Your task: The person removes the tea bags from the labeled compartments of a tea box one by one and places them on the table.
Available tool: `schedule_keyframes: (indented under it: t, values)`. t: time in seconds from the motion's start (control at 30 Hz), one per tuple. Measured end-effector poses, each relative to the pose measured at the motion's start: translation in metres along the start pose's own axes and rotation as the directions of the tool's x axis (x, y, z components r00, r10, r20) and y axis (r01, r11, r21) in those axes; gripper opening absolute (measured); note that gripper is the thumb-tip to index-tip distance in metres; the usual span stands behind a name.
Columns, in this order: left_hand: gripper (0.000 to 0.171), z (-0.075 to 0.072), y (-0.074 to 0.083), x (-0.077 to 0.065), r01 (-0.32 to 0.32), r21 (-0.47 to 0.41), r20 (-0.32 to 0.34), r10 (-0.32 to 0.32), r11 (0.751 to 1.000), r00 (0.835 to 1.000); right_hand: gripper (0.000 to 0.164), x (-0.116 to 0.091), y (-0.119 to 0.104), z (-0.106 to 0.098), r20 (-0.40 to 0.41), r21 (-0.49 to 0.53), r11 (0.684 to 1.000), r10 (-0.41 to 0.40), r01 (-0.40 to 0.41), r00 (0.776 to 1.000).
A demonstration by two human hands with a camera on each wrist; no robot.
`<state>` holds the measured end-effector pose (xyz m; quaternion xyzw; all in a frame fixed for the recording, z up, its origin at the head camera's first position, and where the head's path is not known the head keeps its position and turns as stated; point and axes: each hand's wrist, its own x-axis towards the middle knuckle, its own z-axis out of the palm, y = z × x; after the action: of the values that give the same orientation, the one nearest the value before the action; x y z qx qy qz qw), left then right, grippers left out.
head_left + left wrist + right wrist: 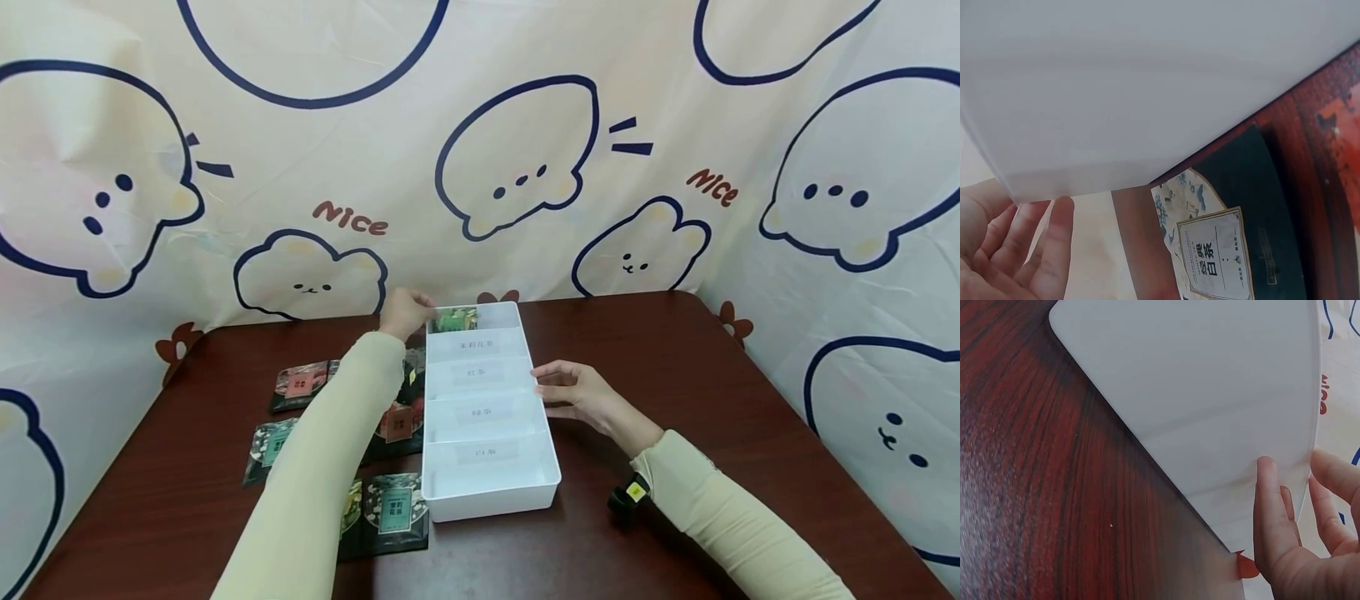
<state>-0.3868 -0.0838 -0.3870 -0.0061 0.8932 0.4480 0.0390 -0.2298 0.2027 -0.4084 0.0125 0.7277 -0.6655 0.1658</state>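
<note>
A long white divided box (491,500) stands lengthwise on the table, with paper labels in several compartments. In its farthest compartment lies a green tea packet (456,319). My left hand (406,314) holds the far left corner of the box; in the left wrist view its fingers (1060,228) curl at the end wall. On the right side, my right hand (581,396) grips the long wall. The right wrist view shows one finger (1266,481) against the outer wall and others at the rim.
Left of the box lie several dark tea packets, among them a teal-labelled one (395,508), a red-labelled one (300,383) and a white-labelled one (1216,256). My left sleeve (330,450) hides part of them. A patterned curtain (525,250) hangs behind the brown table (622,333).
</note>
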Motion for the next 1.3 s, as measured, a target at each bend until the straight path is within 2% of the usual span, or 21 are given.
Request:
schedule_keyframes:
  t: [0.2,0.4,0.5,0.7,0.8,1.0,1.13,1.3]
  values:
    - [0.015,-0.006,-0.001,-0.002,-0.047,0.004,-0.002,0.047,0.999,0.999,0.040,-0.001,-0.001,0.001,-0.002,-0.005,1.000,-0.003,0.003,1.000]
    - [0.020,-0.013,0.002,-0.005,-0.101,-0.099,0.013,0.103,0.990,0.995,0.040,-0.001,0.000,0.000,0.004,-0.014,1.000,-0.007,0.007,1.000]
    - [0.022,-0.018,0.005,-0.005,-0.157,-0.189,-0.007,0.158,0.969,0.987,0.040,-0.001,0.000,0.000,-0.001,-0.005,1.000,-0.001,0.001,1.000]
    - [0.024,-0.027,0.016,-0.010,-0.237,-0.371,-0.054,0.234,0.898,0.971,0.039,-0.001,0.000,0.001,-0.014,0.002,1.000,0.008,-0.008,1.000]
    - [0.025,-0.034,0.022,-0.019,-0.257,-0.412,-0.063,0.254,0.874,0.965,0.039,-0.002,-0.001,0.001,-0.013,0.004,1.000,0.005,-0.005,1.000]
    - [0.030,-0.049,0.027,-0.047,-0.269,-0.440,-0.050,0.276,0.857,0.960,0.039,-0.003,-0.003,0.003,-0.007,0.005,1.000,0.004,-0.004,1.000]
    - [0.031,-0.059,0.023,-0.068,-0.242,-0.470,-0.018,0.266,0.849,0.964,0.039,-0.003,-0.003,0.004,-0.015,-0.004,1.000,0.012,-0.012,1.000]
    - [0.032,-0.073,0.010,-0.092,-0.204,-0.498,0.009,0.240,0.843,0.971,0.039,-0.003,-0.002,0.003,-0.019,-0.016,1.000,0.013,-0.013,1.000]
